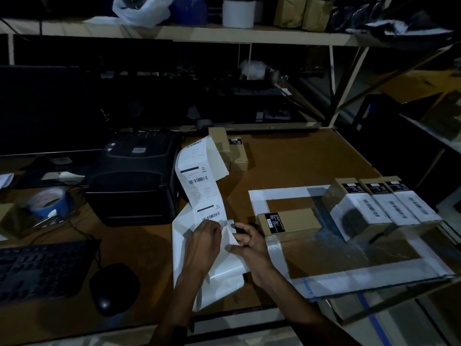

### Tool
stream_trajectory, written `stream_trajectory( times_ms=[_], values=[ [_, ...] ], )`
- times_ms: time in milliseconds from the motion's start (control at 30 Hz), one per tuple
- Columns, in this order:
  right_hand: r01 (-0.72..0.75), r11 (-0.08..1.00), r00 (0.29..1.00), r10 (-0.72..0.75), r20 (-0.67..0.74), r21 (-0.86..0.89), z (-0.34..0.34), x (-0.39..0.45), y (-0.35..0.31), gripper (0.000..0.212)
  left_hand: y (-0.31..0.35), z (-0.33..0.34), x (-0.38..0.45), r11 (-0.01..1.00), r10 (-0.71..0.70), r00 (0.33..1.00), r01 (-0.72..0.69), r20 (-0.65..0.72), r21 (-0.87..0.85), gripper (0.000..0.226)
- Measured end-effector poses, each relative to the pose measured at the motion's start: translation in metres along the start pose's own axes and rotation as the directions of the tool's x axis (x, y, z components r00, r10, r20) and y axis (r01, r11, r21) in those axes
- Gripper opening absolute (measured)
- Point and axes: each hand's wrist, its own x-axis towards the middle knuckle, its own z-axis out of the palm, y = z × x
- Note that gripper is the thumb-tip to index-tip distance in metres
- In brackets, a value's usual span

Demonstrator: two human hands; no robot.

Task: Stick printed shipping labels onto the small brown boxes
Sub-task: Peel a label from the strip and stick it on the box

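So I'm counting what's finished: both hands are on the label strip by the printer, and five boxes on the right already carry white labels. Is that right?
Not quite. The head view shows three labelled boxes on the right, not five. The rest holds: the left hand and right hand are both on the label strip by the printer.

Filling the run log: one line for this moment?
stage: peeling label | left hand: holds label strip | right hand: pinches label edge | unlabeled box: beside right hand | labeled boxes: three

Printer (134, 176) left of the label strip (199, 186) — labelled boxes (381, 206) far right; keyboard (42, 268) front-left.
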Motion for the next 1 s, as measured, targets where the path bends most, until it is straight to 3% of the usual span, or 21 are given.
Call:
stream_trajectory(
  times_ms=[167, 267, 400, 500, 733, 867, 1000],
  values=[
    [0.043, 0.998, 0.999, -0.044, -0.009, -0.053, 0.001, -0.001, -0.001, 0.056, 0.0, -0.004, 0.006, 0.989, -0.122, 0.993, 0.121, -0.003, -0.079, 0.013],
    [0.141, 0.969, 0.99, -0.143, 0.006, -0.202, 0.0, -0.002, -0.002, 0.056, 0.0, -0.01, 0.009, 0.972, -0.208, 0.978, 0.204, -0.018, -0.113, 0.013],
    [0.364, 0.823, 0.931, -0.317, 0.18, -0.437, -0.006, -0.001, 0.005, 0.056, 0.0, -0.02, 0.011, 0.95, -0.288, 0.957, 0.285, -0.008, -0.127, 0.013],
    [0.426, 0.712, 0.905, -0.331, 0.269, -0.557, -0.009, 0.003, 0.009, 0.057, 0.0, -0.028, 0.014, 0.923, -0.358, 0.933, 0.352, -0.016, -0.157, 0.014],
    [0.355, 0.731, 0.92, -0.163, 0.357, -0.582, -0.012, 0.016, -0.002, 0.054, 0.011, -0.041, 0.022, 0.853, -0.48, 0.876, 0.481, 0.055, -0.203, 0.006],
    [0.331, 0.795, 0.931, -0.188, 0.313, -0.508, 0.001, 0.019, -0.013, 0.028, 0.024, -0.051, 0.029, 0.841, -0.493, 0.864, 0.504, 0.103, -0.196, 0.015],
    [0.379, 0.77, 0.906, -0.194, 0.377, -0.514, 0.004, 0.024, -0.02, 0.04, 0.03, -0.055, 0.034, 0.896, -0.433, 0.887, 0.443, 0.159, -0.03, 0.026]
  ],
)
